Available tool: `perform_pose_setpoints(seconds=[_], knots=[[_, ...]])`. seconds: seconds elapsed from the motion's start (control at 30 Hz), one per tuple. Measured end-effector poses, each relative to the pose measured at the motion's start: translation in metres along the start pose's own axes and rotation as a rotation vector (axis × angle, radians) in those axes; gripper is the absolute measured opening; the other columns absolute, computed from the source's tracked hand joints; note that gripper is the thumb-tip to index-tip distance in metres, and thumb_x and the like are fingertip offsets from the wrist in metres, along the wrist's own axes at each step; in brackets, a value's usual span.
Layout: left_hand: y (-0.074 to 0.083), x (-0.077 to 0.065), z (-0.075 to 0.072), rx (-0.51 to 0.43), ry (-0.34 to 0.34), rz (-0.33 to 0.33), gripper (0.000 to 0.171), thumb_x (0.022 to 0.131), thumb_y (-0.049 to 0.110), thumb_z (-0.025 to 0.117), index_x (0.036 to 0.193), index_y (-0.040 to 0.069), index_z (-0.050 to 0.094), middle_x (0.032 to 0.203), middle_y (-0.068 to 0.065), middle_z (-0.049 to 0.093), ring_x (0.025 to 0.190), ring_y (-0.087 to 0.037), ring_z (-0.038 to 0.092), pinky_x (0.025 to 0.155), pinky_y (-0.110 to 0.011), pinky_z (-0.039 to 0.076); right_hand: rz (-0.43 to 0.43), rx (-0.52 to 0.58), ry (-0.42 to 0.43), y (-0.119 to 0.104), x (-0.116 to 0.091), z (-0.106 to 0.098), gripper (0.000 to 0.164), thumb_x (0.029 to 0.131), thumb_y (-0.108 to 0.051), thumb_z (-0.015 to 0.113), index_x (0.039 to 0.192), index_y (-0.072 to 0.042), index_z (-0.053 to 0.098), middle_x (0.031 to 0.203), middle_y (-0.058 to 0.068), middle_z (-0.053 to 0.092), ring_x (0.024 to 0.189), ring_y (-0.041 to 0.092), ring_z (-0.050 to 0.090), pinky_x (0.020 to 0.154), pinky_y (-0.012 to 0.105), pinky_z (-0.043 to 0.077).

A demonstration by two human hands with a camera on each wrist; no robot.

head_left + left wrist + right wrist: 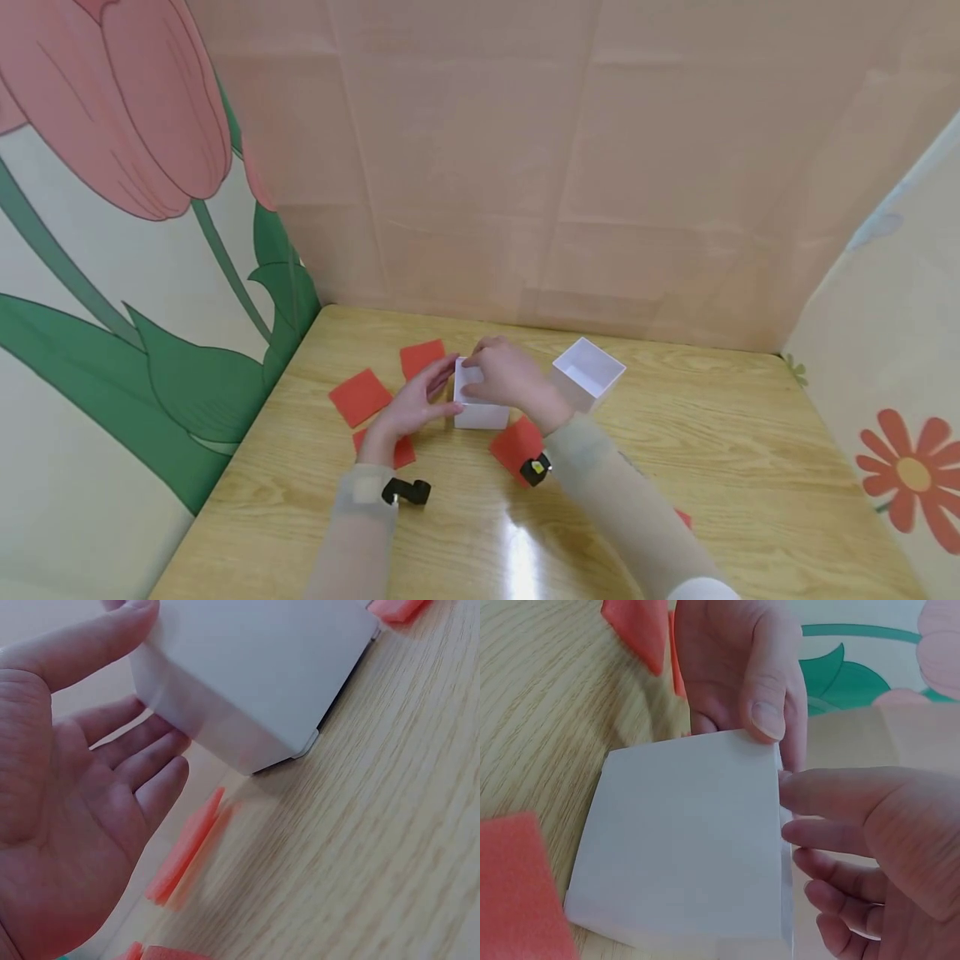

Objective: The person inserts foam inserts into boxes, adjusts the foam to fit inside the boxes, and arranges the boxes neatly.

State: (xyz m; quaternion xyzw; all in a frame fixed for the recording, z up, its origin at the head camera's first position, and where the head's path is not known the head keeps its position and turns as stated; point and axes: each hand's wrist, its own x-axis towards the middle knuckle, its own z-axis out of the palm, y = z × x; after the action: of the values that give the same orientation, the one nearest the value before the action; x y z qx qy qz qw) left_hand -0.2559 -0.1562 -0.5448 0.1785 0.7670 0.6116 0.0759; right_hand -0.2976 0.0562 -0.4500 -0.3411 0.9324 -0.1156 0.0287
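A white open-topped box [482,417] stands on the table between both hands. My left hand [416,406] holds it at the left side, the thumb at the near corner and the fingers along the left wall, as the left wrist view also shows. My right hand [510,375] is over the box's opening. In the right wrist view, the thumb and a finger of the right hand [900,832] reach past the rim, and their tips are hidden. The other fingers are bent beside the rim. Whether they pinch anything inside cannot be seen.
Red squares lie left of the box, one red square [360,397] farthest left, and another red piece [516,450] lies in front of the box. A second white open box [588,371] stands at the back right. A pink-brown sheet [525,167] hangs behind the wooden table [750,467].
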Motion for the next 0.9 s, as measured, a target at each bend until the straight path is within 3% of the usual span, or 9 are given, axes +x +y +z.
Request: perform_pose_setpoints(seconds=[0.57,0.9], knots=[[0.001,0.000,0.003,-0.002,0.011,-0.032,0.092,0.096,0.024,0.085,0.170,0.018,0.031,0.172,-0.001,0.036,0.158,-0.022,0.033,0.128,-0.041,0.029,0.038,-0.087,-0.005,-0.002,0.003,0.007,0.043,0.083,-0.046,0.091,0.117,-0.020,0.085,0.123,0.004,0.070,0.119,0.028,0.059,0.102,0.043,0.054],[-0.002,-0.002,0.002,-0.013,0.012,-0.028,0.092,0.096,0.024,0.084,0.170,0.017,0.031,0.172,0.000,0.036,0.158,-0.022,0.033,0.128,-0.040,0.029,0.041,-0.079,0.008,-0.002,0.006,0.014,0.040,0.082,-0.042,0.093,0.114,-0.020,0.086,0.116,0.003,0.071,0.115,0.028,0.061,0.100,0.046,0.055]])
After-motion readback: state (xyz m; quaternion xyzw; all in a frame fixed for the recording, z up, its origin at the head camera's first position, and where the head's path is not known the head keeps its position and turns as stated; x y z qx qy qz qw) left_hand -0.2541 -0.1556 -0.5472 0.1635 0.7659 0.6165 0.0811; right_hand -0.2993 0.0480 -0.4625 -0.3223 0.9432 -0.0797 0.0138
